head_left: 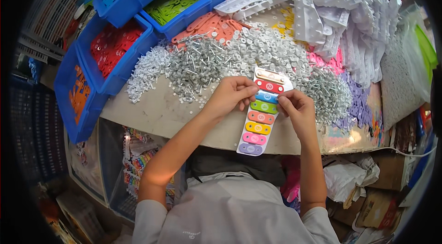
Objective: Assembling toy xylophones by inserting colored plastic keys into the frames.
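Observation:
A toy xylophone with a white base and a column of coloured bars lies tilted, its lower end over the table's front edge. My left hand is closed at its left side, thumb and fingertips by the left end of the blue bar. At the right end of that bar, my right hand pinches the toy's edge. Any small part between the fingertips is hidden. White caps show at both ends of the red bar. The lower bars, such as the green bar, have small dark spots at their ends.
Behind the hands lie heaps of metal pins and white caps. Blue bins with coloured bars stand at the left. White plastic bases are piled at the back right, above purple bars. A crate of finished xylophones sits below left.

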Motion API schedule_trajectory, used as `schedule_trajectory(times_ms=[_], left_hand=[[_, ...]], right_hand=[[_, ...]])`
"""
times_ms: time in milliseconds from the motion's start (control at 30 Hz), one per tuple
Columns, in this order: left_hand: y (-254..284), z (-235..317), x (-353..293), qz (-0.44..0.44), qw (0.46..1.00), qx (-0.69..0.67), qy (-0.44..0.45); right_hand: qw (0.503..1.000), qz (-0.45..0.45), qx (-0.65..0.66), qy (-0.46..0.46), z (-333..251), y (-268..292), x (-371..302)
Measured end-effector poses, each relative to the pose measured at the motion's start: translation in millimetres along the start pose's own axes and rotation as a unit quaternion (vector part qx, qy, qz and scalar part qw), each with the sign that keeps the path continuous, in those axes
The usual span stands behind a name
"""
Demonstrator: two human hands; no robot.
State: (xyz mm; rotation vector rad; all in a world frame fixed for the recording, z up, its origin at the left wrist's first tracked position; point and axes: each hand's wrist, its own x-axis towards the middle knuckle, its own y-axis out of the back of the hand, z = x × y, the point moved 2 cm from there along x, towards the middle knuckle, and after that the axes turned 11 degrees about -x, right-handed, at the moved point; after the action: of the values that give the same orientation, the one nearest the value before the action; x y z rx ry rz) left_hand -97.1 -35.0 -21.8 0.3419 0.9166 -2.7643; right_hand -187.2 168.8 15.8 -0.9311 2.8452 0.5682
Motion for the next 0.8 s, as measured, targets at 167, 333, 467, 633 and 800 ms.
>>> schedule_trajectory(times_ms=[167, 333, 467, 633, 800], left_hand=[[-0.3, 2.0, 2.9, -0.007, 1.000, 0.010, 0.011], [-0.4, 7.7, 3.4, -0.023, 0.999, 0.012, 0.026], [2.0, 4.9, 9.6, -0.041, 0.998, 0.029, 0.046], [-2.2, 12.0, 6.1, 0.025, 0.992, 0.120, 0.015], [2.4, 6.5, 15.2, -0.013, 0.980, 0.149, 0.133]], right_hand=[[0.996, -0.011, -0.086, -0.007, 1.1, 6.7, 6.9], [0.979, 0.018, -0.202, -0.027, -1.0, 16.7, 10.1], [0.977, 0.019, -0.208, -0.032, 0.1, 17.4, 12.8], [0.987, -0.006, -0.155, -0.034, 3.8, 15.0, 15.8], [0.980, -0.086, -0.128, -0.124, -3.8, 15.2, 23.2]])
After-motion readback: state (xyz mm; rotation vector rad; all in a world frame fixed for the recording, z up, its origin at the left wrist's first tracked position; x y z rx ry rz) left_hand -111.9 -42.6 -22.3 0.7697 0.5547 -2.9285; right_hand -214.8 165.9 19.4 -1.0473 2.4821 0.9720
